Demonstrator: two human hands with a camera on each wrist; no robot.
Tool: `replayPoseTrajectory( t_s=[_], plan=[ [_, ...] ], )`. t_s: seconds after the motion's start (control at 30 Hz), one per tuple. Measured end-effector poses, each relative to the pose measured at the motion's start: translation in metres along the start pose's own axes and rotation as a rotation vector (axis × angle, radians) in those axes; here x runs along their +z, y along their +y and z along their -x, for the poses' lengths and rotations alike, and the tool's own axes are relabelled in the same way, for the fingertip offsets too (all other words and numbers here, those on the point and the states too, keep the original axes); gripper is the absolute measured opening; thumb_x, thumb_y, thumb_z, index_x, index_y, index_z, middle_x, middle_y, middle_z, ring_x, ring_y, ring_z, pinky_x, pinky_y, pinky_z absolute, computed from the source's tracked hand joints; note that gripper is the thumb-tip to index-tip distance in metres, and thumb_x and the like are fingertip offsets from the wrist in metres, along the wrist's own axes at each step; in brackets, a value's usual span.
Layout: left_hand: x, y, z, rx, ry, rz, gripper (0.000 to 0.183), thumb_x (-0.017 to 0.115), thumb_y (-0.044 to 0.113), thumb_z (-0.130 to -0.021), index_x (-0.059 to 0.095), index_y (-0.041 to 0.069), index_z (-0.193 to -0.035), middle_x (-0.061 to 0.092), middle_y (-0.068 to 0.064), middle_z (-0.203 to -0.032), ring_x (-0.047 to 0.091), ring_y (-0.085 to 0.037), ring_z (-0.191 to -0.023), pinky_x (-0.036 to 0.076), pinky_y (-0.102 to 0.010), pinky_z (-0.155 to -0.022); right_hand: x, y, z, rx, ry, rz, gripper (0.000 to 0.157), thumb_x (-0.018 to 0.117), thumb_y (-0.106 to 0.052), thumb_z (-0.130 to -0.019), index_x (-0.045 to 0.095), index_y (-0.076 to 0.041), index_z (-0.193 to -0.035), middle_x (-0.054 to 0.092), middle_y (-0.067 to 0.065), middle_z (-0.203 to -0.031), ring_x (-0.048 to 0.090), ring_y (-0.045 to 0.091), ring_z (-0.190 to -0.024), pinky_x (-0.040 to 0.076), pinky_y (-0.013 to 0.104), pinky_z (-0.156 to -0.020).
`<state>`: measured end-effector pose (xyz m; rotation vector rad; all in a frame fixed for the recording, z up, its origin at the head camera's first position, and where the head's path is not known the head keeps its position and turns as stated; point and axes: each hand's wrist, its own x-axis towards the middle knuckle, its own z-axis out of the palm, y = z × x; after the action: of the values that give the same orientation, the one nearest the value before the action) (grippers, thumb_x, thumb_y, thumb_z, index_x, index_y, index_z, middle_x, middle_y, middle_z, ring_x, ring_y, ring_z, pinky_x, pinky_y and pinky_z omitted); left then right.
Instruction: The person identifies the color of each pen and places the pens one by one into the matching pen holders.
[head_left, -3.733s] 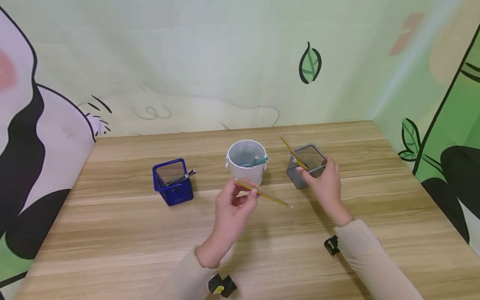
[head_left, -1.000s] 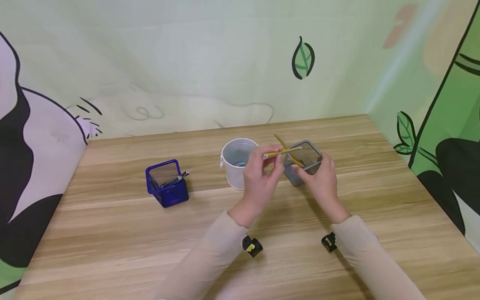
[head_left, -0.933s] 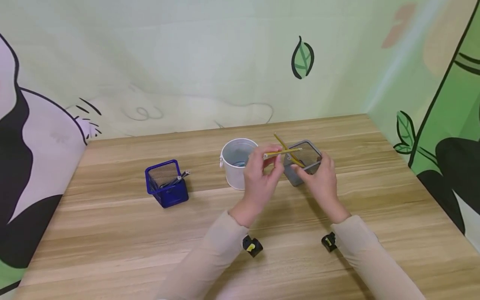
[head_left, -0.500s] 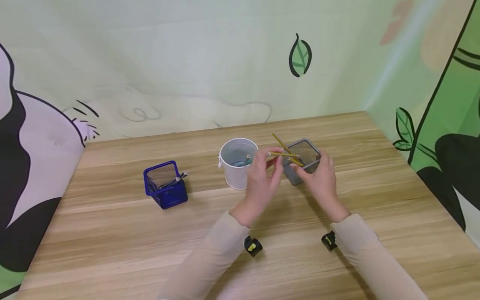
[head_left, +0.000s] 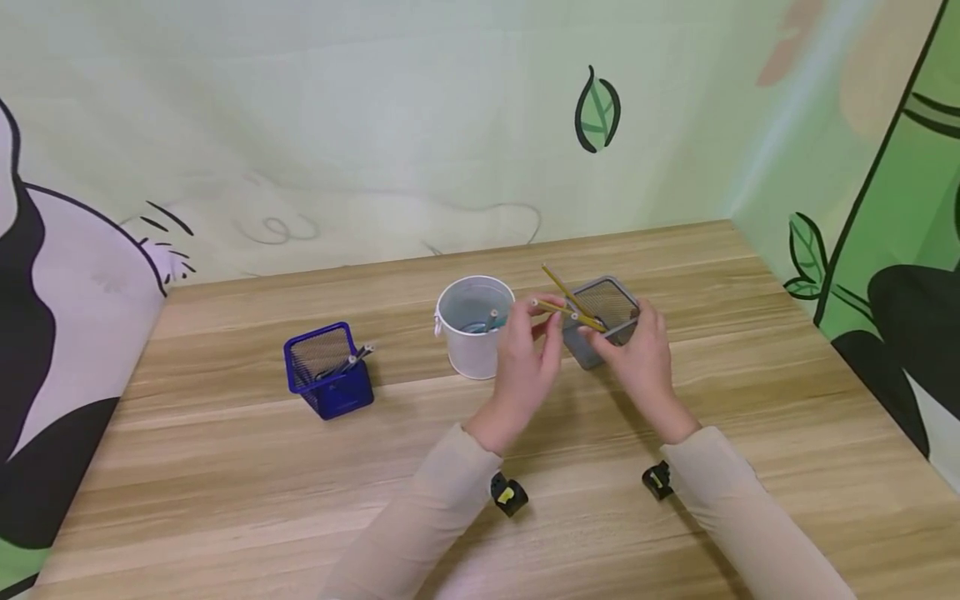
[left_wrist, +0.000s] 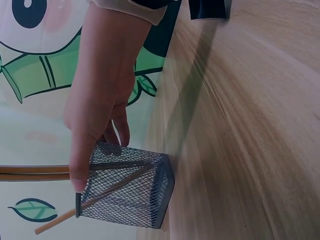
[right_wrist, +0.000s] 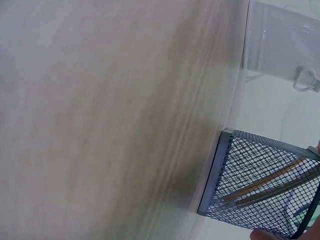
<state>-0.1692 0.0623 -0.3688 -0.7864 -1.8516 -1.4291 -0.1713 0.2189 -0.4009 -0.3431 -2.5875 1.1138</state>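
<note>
My left hand (head_left: 521, 358) pinches a yellow pencil (head_left: 551, 307) between thumb and fingers, its far end over the opening of a grey mesh pencil holder (head_left: 582, 347). On the holder's right side, my right hand (head_left: 647, 358) grips the rim, thumb at the front. Another yellow pencil (head_left: 558, 283) leans out of the holder's back left; a further white pencil end (head_left: 575, 317) shows at the near rim. The left wrist view has the right hand (left_wrist: 100, 95) on the mesh holder (left_wrist: 130, 200). Through the mesh in the right wrist view, pencils (right_wrist: 272, 180) lie slanted inside.
Left of the holder stands a white metal bucket (head_left: 471, 354) with teal pencils in it, partly behind my left hand. A blue mesh holder (head_left: 341, 396) with dark pencils is farther left. All stand on a wooden table (head_left: 247, 483) before a printed backdrop.
My left hand has carried the pencil right, from in front of the bucket to the grey holder. Lately its far end has tipped down toward the opening. My right hand keeps gripping the rim.
</note>
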Motion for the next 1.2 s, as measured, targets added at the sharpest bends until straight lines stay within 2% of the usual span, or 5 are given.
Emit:
replayPoseTrajectory(
  t_s=[0.3,0.53,0.83,1.2],
  plan=[
    [0.002,-0.002,0.000,0.024,-0.040,-0.040,0.017,0.054,-0.010,-0.088,0.048,-0.007,-0.103,0.060,-0.020,-0.099,0.064,-0.030,-0.090,0.054,-0.019,-0.082,0.000,-0.001,0.000,0.003,-0.018,0.001,0.091,0.077,-0.037,-0.078,0.030,0.012,-0.139,0.041,0.032,-0.130,0.046,0.043,-0.116,0.043,0.055,-0.097],
    [0.003,-0.006,-0.002,0.079,-0.038,-0.121,0.018,0.057,-0.009,-0.086,0.053,-0.006,-0.103,0.063,-0.017,-0.096,0.063,-0.028,-0.092,0.052,-0.028,-0.089,0.000,-0.001,-0.001,0.001,-0.014,-0.005,0.091,0.077,-0.037,-0.077,0.030,0.011,-0.139,0.042,0.031,-0.129,0.046,0.042,-0.114,0.044,0.056,-0.096],
    [0.005,-0.009,-0.003,0.087,-0.055,-0.175,0.018,0.059,-0.007,-0.085,0.055,-0.005,-0.103,0.065,-0.015,-0.095,0.063,-0.029,-0.093,0.037,-0.035,-0.109,0.000,0.000,-0.001,-0.001,-0.006,-0.004,0.092,0.077,-0.038,-0.076,0.031,0.012,-0.139,0.042,0.031,-0.128,0.047,0.042,-0.113,0.044,0.055,-0.096],
    [0.009,-0.014,-0.003,0.125,-0.066,-0.169,0.019,0.059,-0.007,-0.083,0.055,-0.004,-0.101,0.064,-0.015,-0.094,0.063,-0.029,-0.092,0.036,-0.033,-0.110,-0.001,0.000,0.000,-0.001,-0.007,0.003,0.092,0.077,-0.037,-0.077,0.031,0.013,-0.139,0.043,0.031,-0.127,0.047,0.042,-0.112,0.044,0.055,-0.096]
  ],
)
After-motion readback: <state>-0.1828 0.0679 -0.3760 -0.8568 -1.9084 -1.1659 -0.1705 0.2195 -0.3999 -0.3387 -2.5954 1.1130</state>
